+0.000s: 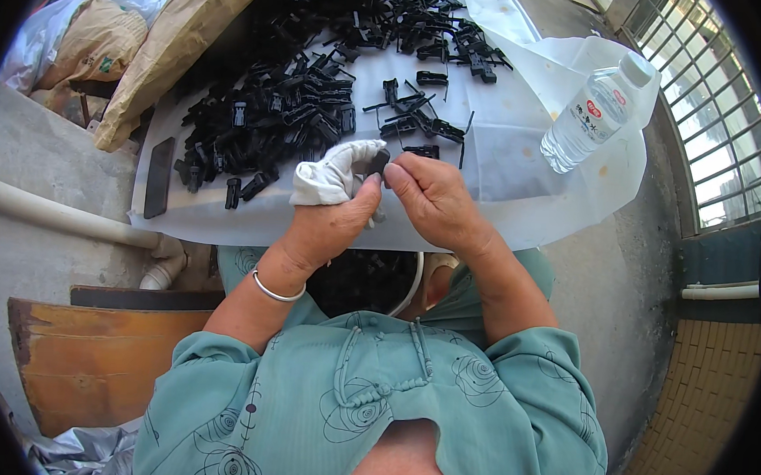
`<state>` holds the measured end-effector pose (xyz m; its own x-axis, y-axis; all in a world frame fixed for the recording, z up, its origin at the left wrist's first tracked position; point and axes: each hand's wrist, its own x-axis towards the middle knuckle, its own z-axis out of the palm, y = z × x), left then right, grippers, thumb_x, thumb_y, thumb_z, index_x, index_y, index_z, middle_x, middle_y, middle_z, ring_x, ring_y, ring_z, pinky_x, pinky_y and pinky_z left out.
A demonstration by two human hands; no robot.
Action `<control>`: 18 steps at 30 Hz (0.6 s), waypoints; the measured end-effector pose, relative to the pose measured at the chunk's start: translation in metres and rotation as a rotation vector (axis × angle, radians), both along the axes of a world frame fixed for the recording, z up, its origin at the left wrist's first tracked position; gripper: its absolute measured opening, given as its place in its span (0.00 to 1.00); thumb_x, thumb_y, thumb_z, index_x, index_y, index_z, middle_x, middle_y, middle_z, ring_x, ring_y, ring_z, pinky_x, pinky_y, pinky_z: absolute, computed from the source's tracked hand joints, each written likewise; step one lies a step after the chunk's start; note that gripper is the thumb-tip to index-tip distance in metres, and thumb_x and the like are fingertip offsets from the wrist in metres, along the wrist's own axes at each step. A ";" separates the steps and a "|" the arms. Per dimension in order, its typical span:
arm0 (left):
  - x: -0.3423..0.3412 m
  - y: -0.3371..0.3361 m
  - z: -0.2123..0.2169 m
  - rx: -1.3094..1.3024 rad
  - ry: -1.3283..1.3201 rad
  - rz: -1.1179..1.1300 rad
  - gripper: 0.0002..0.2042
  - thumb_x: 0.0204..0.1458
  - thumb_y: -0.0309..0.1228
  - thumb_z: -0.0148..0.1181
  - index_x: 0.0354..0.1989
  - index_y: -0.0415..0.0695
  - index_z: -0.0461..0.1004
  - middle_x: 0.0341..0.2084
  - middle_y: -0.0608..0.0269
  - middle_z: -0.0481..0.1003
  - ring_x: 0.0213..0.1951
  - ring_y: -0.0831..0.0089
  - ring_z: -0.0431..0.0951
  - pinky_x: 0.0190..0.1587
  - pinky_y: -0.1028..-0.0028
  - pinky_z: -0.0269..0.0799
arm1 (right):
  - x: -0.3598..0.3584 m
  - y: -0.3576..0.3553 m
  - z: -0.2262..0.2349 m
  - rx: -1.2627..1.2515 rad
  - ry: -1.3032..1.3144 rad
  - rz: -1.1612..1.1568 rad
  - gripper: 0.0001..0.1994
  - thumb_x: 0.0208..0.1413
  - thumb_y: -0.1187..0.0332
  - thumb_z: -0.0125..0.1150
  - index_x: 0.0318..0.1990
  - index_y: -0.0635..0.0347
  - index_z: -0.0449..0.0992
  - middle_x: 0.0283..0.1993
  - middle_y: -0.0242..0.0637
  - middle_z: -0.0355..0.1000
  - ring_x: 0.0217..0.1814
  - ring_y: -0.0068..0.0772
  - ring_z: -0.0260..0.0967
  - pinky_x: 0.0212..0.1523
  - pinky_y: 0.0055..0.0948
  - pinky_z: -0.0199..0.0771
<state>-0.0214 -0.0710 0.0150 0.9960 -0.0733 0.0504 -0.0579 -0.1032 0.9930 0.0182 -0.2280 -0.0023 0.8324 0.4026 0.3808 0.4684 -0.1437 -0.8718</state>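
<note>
My left hand (333, 226), its fingers wrapped in a white cloth (325, 180), is closed on a small black plastic part (380, 161). Opposite it, my right hand (437, 202) pinches at that same part with thumb and forefinger; its other fingers are curled in. Both hands meet over the near edge of the table. Just beyond them lies a large heap of black plastic clip-like pieces (305, 115), many with thin stems sticking out. Several loose ones (422, 122) lie to the right of the heap.
White sheeting (523, 181) covers the table. A clear water bottle (590, 115) stands at the right, a dark phone-like slab (159, 176) lies at the left edge. Brown paper (179, 47) leans in at upper left. Below the table edge, a white-rimmed container (418, 279) holds dark pieces.
</note>
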 end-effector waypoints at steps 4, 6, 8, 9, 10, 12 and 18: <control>-0.001 -0.006 -0.004 0.111 -0.109 0.027 0.15 0.49 0.23 0.53 0.46 0.36 0.67 0.30 0.61 0.73 0.27 0.78 0.74 0.29 0.79 0.70 | 0.000 0.007 -0.011 0.024 0.012 0.037 0.13 0.57 0.67 0.49 0.23 0.65 0.67 0.18 0.35 0.61 0.20 0.23 0.55 0.23 0.25 0.60; 0.000 -0.006 -0.004 0.435 -0.384 0.058 0.15 0.46 0.21 0.53 0.45 0.35 0.68 0.32 0.53 0.73 0.30 0.66 0.76 0.34 0.74 0.71 | -0.001 0.013 -0.015 0.146 0.111 0.047 0.13 0.56 0.68 0.50 0.22 0.66 0.66 0.16 0.41 0.61 0.17 0.31 0.54 0.21 0.29 0.59; 0.002 -0.005 -0.009 0.435 -0.396 0.064 0.15 0.45 0.21 0.53 0.44 0.34 0.69 0.32 0.50 0.73 0.32 0.62 0.76 0.37 0.73 0.71 | -0.002 0.019 -0.018 0.229 0.166 0.000 0.13 0.56 0.68 0.49 0.22 0.66 0.66 0.14 0.38 0.60 0.17 0.27 0.54 0.20 0.28 0.59; 0.003 -0.004 -0.011 0.434 -0.406 0.071 0.15 0.44 0.20 0.53 0.43 0.34 0.69 0.33 0.46 0.73 0.34 0.58 0.75 0.39 0.71 0.70 | -0.002 0.019 -0.019 0.231 0.165 0.000 0.13 0.56 0.68 0.49 0.22 0.66 0.66 0.14 0.38 0.60 0.17 0.27 0.54 0.20 0.28 0.59; 0.004 -0.004 -0.012 0.434 -0.408 0.067 0.15 0.44 0.20 0.53 0.43 0.34 0.69 0.33 0.46 0.73 0.34 0.58 0.75 0.39 0.71 0.70 | -0.002 0.019 -0.020 0.180 0.207 0.011 0.12 0.57 0.68 0.48 0.23 0.65 0.67 0.17 0.31 0.60 0.20 0.20 0.53 0.21 0.23 0.57; 0.005 -0.002 -0.012 0.498 -0.550 0.098 0.15 0.46 0.21 0.53 0.44 0.34 0.67 0.33 0.54 0.73 0.32 0.65 0.75 0.38 0.73 0.70 | -0.001 0.019 -0.018 0.130 0.247 0.021 0.12 0.59 0.68 0.47 0.25 0.65 0.68 0.20 0.23 0.60 0.23 0.13 0.52 0.22 0.19 0.56; 0.015 0.008 0.002 -0.132 -0.054 0.022 0.14 0.54 0.26 0.50 0.49 0.41 0.60 0.29 0.68 0.68 0.24 0.84 0.64 0.25 0.84 0.63 | 0.006 -0.004 -0.001 0.048 0.105 -0.009 0.07 0.55 0.69 0.53 0.32 0.64 0.73 0.20 0.24 0.62 0.22 0.14 0.55 0.21 0.18 0.57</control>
<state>-0.0063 -0.0625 0.0168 0.9929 -0.0409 0.1118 -0.1108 0.0266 0.9935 0.0241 -0.2317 -0.0028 0.8725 0.3782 0.3095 0.3726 -0.1049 -0.9221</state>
